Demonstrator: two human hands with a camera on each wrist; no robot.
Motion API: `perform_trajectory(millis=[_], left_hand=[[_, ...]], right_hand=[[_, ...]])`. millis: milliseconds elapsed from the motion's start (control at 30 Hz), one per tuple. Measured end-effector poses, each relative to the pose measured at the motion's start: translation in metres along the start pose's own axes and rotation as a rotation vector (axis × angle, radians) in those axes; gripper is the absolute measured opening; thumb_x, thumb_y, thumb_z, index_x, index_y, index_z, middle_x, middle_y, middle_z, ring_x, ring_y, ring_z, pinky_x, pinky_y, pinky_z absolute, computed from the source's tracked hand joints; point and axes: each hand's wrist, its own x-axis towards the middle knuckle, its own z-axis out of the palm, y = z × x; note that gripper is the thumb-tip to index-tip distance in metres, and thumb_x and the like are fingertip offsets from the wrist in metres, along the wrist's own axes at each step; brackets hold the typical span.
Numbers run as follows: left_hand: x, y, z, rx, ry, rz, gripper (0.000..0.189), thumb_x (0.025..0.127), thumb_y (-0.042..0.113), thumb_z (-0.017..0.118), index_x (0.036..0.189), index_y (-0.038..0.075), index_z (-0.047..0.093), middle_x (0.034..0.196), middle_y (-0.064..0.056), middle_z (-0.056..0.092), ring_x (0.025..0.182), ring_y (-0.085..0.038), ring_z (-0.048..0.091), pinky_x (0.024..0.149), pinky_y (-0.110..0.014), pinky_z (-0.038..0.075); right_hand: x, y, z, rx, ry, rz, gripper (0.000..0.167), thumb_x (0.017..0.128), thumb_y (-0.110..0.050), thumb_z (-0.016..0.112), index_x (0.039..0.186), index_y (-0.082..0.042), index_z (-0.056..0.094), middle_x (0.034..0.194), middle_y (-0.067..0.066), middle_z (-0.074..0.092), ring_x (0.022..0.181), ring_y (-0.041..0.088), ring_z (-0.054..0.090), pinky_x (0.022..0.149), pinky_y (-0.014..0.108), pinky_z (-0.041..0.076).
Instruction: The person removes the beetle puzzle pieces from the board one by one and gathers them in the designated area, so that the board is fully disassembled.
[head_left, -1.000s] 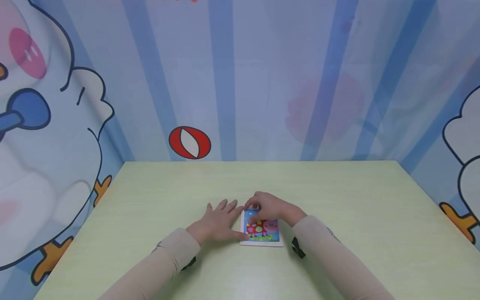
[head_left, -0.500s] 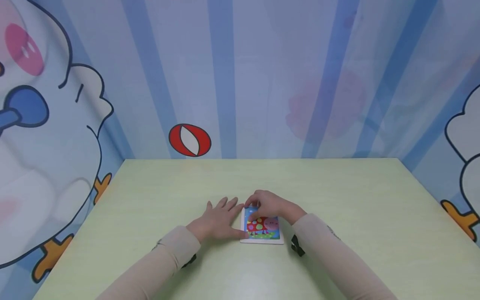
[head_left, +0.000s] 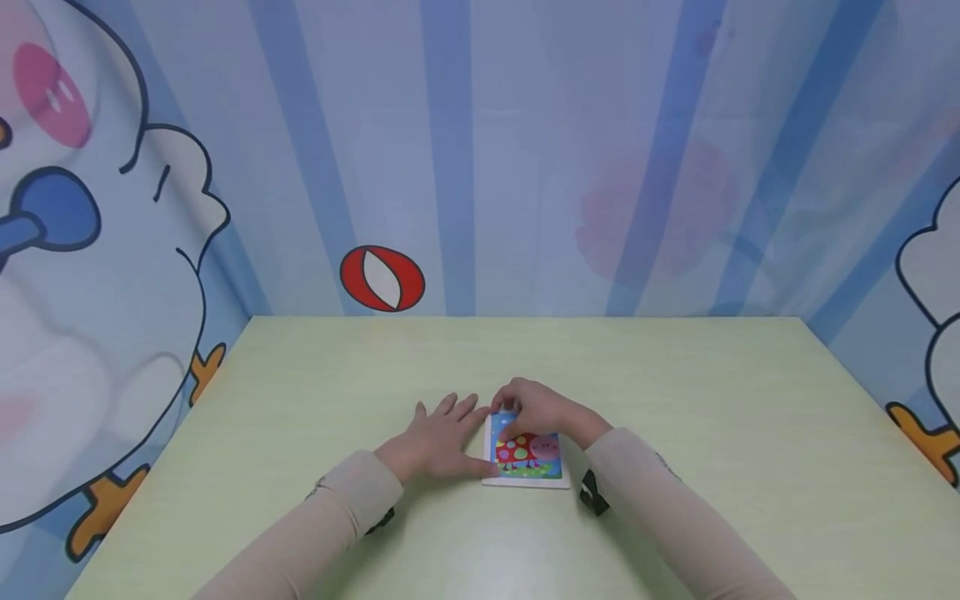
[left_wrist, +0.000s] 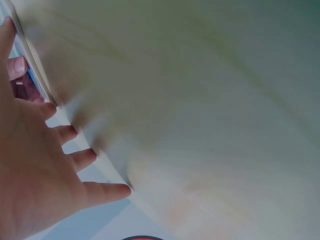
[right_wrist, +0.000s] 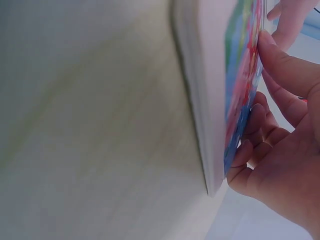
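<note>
A small square picture board (head_left: 528,458) lies flat on the table, white-bordered, showing a pink-faced ladybug in red with coloured dots on blue and green. At its left edge is my left hand (head_left: 438,442), fingers spread straight on the table, thumb at the board's lower left corner and index fingertip near its upper left corner. My right hand (head_left: 547,412) reaches over the upper part, fingers curled, thumb tip on the picture and index finger at the upper left corner. From the right wrist view, the board (right_wrist: 200,90) shows a layered edge, with the curled fingers (right_wrist: 257,117) against its picture.
The pale green-yellow table (head_left: 337,358) stretches out around both hands. Behind it hangs a blue striped backdrop (head_left: 510,167) with a printed red and white ball (head_left: 382,278). Large cartoon figures are printed at both sides. Dark straps (head_left: 594,493) show at the wrists.
The head view has shifted slightly. Both hands and the picture board keep nearly the same places and poses relative to each other.
</note>
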Motion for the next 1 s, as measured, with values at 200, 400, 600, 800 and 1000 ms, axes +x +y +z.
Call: perform_trajectory(millis=[200, 400, 600, 800, 1000], left_hand=[[0.0001, -0.0008, -0.0002, 0.001, 0.001, -0.005, 0.092, 0.082, 0.072, 0.054, 0.153, 0.02, 0.027, 0.161, -0.005, 0.02, 0.147, -0.037, 0.013, 0.107, -0.072, 0.014], [-0.0005, -0.0006, -0.0009, 0.001, -0.001, -0.004, 0.092, 0.082, 0.072, 0.054, 0.154, 0.02, 0.027, 0.161, -0.005, 0.019, 0.147, -0.036, 0.013, 0.107, -0.071, 0.014], [-0.0021, 0.0004, -0.0022, 0.0, -0.006, -0.008, 0.092, 0.082, 0.071, 0.055, 0.153, 0.02, 0.027, 0.161, -0.005, 0.019, 0.147, -0.036, 0.012, 0.107, -0.071, 0.014], [-0.0021, 0.0004, -0.0016, -0.004, -0.005, -0.004, 0.092, 0.082, 0.071, 0.055, 0.153, 0.02, 0.027, 0.161, -0.005, 0.019, 0.147, -0.036, 0.012, 0.107, -0.071, 0.014], [-0.001, -0.0004, -0.0011, 0.001, -0.003, -0.001, 0.092, 0.082, 0.071, 0.055, 0.153, 0.02, 0.027, 0.161, -0.005, 0.019, 0.147, -0.037, 0.012, 0.107, -0.072, 0.014]], right_hand=[[0.0013, -0.0003, 0.0005, 0.025, -0.002, 0.019, 0.029, 0.08, -0.015, 0.079, 0.105, -0.012, 0.066, 0.099, 0.002, 0.059, 0.09, 0.017, 0.053, 0.085, 0.034, 0.048], [0.0016, -0.0009, 0.0012, 0.034, -0.007, 0.05, 0.029, 0.081, -0.011, 0.077, 0.107, -0.011, 0.065, 0.098, 0.001, 0.06, 0.089, 0.016, 0.053, 0.087, 0.034, 0.049], [0.0016, -0.0011, 0.0017, 0.029, -0.01, 0.07, 0.028, 0.084, -0.007, 0.073, 0.111, -0.006, 0.065, 0.099, 0.002, 0.063, 0.088, 0.016, 0.055, 0.086, 0.033, 0.05], [0.0024, -0.0008, 0.001, 0.027, -0.007, 0.059, 0.025, 0.084, -0.008, 0.073, 0.108, -0.007, 0.065, 0.097, 0.001, 0.062, 0.086, 0.015, 0.055, 0.083, 0.032, 0.05], [0.0017, 0.0013, 0.0003, -0.021, -0.007, 0.033, 0.024, 0.085, -0.01, 0.074, 0.105, -0.012, 0.063, 0.096, 0.001, 0.061, 0.086, 0.016, 0.055, 0.083, 0.033, 0.05]])
